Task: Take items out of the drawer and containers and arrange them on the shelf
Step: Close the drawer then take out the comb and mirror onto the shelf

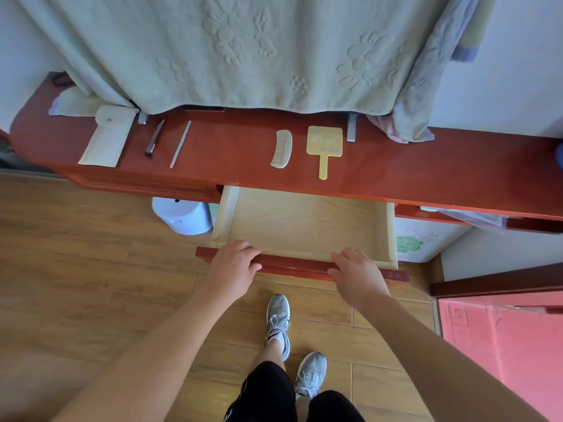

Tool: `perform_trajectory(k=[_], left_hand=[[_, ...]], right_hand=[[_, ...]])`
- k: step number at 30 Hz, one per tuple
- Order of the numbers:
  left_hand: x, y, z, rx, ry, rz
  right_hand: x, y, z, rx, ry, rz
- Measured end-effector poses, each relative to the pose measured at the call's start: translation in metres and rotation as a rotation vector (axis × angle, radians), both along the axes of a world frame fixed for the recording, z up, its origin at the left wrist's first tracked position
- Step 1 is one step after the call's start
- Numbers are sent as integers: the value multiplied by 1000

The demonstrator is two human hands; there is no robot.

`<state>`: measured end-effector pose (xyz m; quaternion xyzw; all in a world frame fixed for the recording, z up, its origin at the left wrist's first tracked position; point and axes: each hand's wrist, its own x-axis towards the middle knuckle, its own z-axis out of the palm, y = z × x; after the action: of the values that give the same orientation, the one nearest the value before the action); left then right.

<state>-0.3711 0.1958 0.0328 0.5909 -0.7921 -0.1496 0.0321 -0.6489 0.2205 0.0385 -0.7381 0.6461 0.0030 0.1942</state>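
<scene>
Gripping drawer front [292, 265], left hand [232, 263], right hand [357, 273] resting beside

A pale green towel [243, 50], embossed with flowers and leaves, hangs across the top of the view. A blue and lilac patterned cloth [426, 80] drapes beside it on the right, against a white wall [502, 71]. Below lies a floor of warm brown wooden planks [76, 269]. A round, bluish-white plastic tub or stool [182, 216] stands on it at left of centre. To the right stands a white box printed with a green flower [420, 239]. A pink-red patterned mat [502, 345] fills the lower right corner. At the bottom, a person in black shorts [265, 391] stands in grey lace-up trainers [278, 321], one foot ahead of the other.
</scene>
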Motion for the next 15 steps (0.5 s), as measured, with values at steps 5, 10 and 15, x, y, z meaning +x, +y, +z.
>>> perform_trajectory(k=[5, 10, 15], left_hand=[[1, -6, -6, -27, 8, 6], [-6, -28, -3, -62, 15, 20], [-13, -66, -2, -70, 25, 35]], right_hand=[[-1, -3, -9, -70, -19, 7], [-2, -24, -10, -102, -14, -39], [-6, -63, -7, -97, -3, -62]])
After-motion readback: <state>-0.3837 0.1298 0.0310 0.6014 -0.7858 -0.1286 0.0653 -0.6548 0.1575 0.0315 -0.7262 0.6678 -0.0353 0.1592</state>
